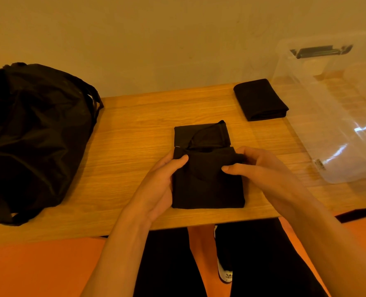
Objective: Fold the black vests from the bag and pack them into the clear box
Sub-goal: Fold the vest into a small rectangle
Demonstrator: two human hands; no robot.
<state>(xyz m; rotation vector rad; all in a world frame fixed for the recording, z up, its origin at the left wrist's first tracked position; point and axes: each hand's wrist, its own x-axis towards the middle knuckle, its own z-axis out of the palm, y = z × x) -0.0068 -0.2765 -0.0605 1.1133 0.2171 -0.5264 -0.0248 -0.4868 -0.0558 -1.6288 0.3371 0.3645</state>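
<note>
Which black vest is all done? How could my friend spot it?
Find the wooden table, then the clear box at its right end. Beside the box, at the table's far edge, lies the finished vest: a neat black square, unlike the half-folded vest in the middle.

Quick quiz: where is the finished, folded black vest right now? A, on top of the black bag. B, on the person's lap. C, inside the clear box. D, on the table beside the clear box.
D: the folded vest lies on the table just left of the clear box, outside its wall, while the left hand and right hand grip the half-folded vest at mid-table.
</note>
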